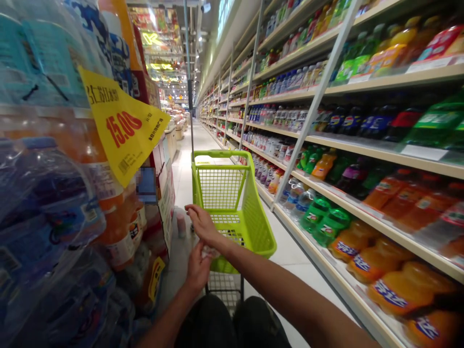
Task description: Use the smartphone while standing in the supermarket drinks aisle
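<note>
A lime-green shopping cart (266, 237) stands right before my knees, its basket without goods that I can make out. My right hand (203, 224) reaches across to the cart's left side, fingers stretched out and holding nothing visible. Just below it, close to the right wrist, my left hand (197, 266) has its fingers curled. Something small and pale shows beside these fingers, too blurred to name. A pinkish cylinder (181, 225) is near the floor left of my right hand, also blurred.
Shelves of bottled drinks (384, 164) run along the right. Stacked shrink-wrapped bottles (54, 208) crowd the left, with a yellow price sign (125, 128) jutting out. A thin pole (190, 96) rises at the cart's far left corner. A tiled aisle (183, 150) stretches ahead.
</note>
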`<state>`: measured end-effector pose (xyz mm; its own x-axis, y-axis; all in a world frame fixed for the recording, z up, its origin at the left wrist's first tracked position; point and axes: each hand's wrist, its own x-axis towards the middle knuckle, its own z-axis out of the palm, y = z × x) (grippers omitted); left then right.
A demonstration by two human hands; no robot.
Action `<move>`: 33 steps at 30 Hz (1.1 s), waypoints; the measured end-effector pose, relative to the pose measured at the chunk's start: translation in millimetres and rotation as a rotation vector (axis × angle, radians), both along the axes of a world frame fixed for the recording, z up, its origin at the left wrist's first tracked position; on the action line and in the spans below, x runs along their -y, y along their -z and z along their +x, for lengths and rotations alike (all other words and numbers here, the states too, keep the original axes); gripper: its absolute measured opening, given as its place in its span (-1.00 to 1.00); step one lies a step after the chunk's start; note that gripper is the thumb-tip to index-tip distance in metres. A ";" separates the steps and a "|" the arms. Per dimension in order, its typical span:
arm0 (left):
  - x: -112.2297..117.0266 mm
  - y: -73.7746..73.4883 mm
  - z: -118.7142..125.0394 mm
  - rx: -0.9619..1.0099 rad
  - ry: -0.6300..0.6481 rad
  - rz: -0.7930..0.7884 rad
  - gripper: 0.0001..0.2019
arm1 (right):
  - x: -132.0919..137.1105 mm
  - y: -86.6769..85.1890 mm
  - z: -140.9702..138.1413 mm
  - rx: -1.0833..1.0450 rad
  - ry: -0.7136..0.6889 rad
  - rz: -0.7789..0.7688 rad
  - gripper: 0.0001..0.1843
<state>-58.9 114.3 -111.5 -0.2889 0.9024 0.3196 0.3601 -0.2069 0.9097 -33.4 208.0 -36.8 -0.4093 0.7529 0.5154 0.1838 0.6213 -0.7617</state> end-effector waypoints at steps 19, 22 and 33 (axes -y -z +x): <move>17.1 55.8 -35.2 0.840 -0.324 -0.296 -0.62 | -79.4 12.3 -185.2 -0.070 0.036 -0.186 -0.75; 17.2 58.2 -41.0 0.865 -0.371 -0.310 -0.65 | -77.1 15.7 -187.2 -0.085 0.027 -0.215 -0.75; 19.8 33.6 -64.8 0.899 -0.374 -0.282 -0.69 | -67.1 0.8 -157.5 -0.230 0.095 -0.297 -0.82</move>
